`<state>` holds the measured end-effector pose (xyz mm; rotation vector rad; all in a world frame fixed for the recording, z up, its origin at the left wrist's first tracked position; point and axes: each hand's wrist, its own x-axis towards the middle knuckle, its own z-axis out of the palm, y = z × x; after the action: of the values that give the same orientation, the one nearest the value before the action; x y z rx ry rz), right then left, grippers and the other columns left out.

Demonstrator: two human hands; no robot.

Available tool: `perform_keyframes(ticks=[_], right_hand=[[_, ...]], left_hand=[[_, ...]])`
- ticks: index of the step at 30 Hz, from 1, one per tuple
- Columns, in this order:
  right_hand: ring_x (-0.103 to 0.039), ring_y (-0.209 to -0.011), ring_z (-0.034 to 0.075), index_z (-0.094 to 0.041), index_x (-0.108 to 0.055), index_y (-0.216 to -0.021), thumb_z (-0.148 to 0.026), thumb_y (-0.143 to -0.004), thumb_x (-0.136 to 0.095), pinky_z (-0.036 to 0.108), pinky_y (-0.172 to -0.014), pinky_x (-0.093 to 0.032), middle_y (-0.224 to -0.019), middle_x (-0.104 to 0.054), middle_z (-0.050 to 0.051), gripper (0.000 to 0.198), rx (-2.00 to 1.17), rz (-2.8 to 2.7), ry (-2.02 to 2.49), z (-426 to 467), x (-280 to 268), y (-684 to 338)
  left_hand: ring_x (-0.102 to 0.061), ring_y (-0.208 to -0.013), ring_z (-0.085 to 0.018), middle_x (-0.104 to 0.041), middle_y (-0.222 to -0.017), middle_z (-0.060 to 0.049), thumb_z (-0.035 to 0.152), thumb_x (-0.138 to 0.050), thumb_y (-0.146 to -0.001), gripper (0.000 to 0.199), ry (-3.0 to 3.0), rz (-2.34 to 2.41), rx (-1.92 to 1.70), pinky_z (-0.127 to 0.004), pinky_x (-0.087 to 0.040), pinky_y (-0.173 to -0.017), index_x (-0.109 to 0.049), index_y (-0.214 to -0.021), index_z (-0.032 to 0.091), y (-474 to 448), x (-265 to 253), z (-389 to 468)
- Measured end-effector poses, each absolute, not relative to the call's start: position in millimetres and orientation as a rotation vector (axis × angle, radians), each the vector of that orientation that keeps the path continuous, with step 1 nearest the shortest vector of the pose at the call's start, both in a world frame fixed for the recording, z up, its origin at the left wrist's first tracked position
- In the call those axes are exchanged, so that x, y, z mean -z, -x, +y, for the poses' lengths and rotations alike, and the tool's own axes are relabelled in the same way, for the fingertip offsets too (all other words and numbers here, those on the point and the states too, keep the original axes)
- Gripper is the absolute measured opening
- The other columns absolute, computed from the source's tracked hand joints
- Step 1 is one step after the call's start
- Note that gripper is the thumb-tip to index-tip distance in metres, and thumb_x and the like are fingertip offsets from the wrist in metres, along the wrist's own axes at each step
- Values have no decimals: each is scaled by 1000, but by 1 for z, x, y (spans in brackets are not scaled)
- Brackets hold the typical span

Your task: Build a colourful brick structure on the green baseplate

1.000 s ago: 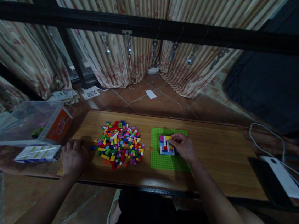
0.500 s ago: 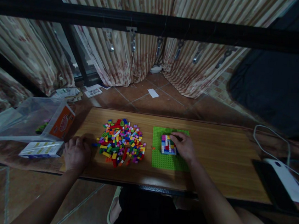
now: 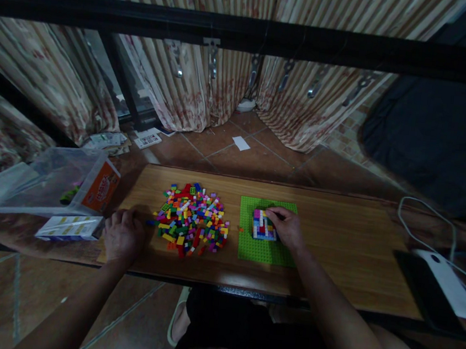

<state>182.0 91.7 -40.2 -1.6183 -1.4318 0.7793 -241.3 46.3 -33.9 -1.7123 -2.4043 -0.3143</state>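
My right hand [image 3: 288,227] is over the green baseplate [image 3: 266,253], thumb and fingertips pinched at the upper right corner of a small block of toy bricks [image 3: 264,230]. The brick at the fingertips is mostly hidden by them. White, red, blue, yellow and purple bricks make up the block, which sits on the baseplate. A small orange piece [image 3: 241,229] lies at the baseplate's left side. My left hand [image 3: 122,236] rests on the table's left end with its fingers curled and nothing visible in them, just left of the loose brick pile [image 3: 195,220].
The wooden table [image 3: 342,241] runs across the view. At the left stand a clear plastic box [image 3: 48,188] with an orange label and a white carton [image 3: 71,228]. A white device [image 3: 450,283] with a cable lies at the right end. A dark bar [image 3: 247,34] crosses above, before curtains.
The view has shifted slightly. My right hand keeps its pinch at the brick block's corner, and my left hand stays in place on the table.
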Motion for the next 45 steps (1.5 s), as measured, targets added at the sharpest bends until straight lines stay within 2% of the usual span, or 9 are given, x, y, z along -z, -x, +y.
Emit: perform_keyframes(ticks=[8,14,17,22,25,29,37,41,45], right_hand=[[-67,-83,24,-21,-74,-87,-52,-74,-63,39,-78,-51,-89,-75,5,35,-840,-1452,1664,87,32,-191],[-67,-90,26,-20,-72,-91,-50,-81,-55,42,-85,-49,-94,-74,9,36,-575,-1460,1648,92,21,-167],[-65,-97,24,-22,-71,-95,-46,-84,-53,42,-91,-46,-99,-73,8,32,-547,-1679,1505,108,9,-127],[-65,-94,23,-21,-69,-102,-29,-84,-53,39,-90,-46,-99,-73,8,25,-575,-2034,1400,144,-6,-44],[-66,-88,22,-22,-67,-108,-20,-82,-53,36,-83,-48,-98,-72,7,29,-571,-2200,1484,163,-5,-6],[-65,-93,25,-21,-67,-110,-11,-77,-56,36,-84,-47,-101,-71,9,36,-565,-2297,1513,179,4,20],[-61,-99,26,-22,-69,-102,-9,-73,-59,36,-87,-44,-105,-68,10,33,-533,-2330,1642,180,8,37],[-56,-109,26,-21,-66,-107,-9,-76,-57,39,-94,-41,-112,-65,11,34,-523,-2320,1622,164,-1,36],[-53,-112,23,-24,-63,-112,-13,-80,-54,37,-98,-39,-115,-63,7,35,-542,-2264,1548,139,-15,27]], left_hand=[[-51,-102,-30,-58,-109,-17,23,-37,-89,36,1711,-2414,326,-40,-41,-83,-61,-113,11,240,35,43],[-50,-103,-29,-58,-112,-15,21,-40,-88,36,1709,-2442,408,-40,-41,-84,-60,-117,13,239,36,42],[-50,-105,-29,-58,-112,-15,20,-41,-88,35,1710,-2455,432,-40,-41,-84,-60,-117,13,239,37,42],[-49,-106,-29,-58,-114,-15,20,-40,-88,36,1725,-2469,435,-40,-41,-86,-60,-118,13,239,36,41],[-50,-106,-28,-57,-115,-15,19,-41,-88,36,1724,-2487,448,-40,-41,-86,-60,-118,13,239,35,41],[-50,-107,-28,-57,-118,-15,19,-42,-88,37,1727,-2485,458,-40,-41,-87,-59,-120,13,239,35,42],[-50,-104,-29,-58,-113,-16,22,-39,-89,37,1730,-2445,423,-41,-41,-83,-59,-120,14,243,37,42],[-51,-103,-30,-58,-110,-16,25,-39,-89,38,1738,-2413,401,-41,-42,-82,-59,-119,14,245,38,44],[-52,-101,-31,-58,-111,-17,26,-37,-89,38,1749,-2408,388,-42,-43,-80,-59,-118,14,244,35,45]])
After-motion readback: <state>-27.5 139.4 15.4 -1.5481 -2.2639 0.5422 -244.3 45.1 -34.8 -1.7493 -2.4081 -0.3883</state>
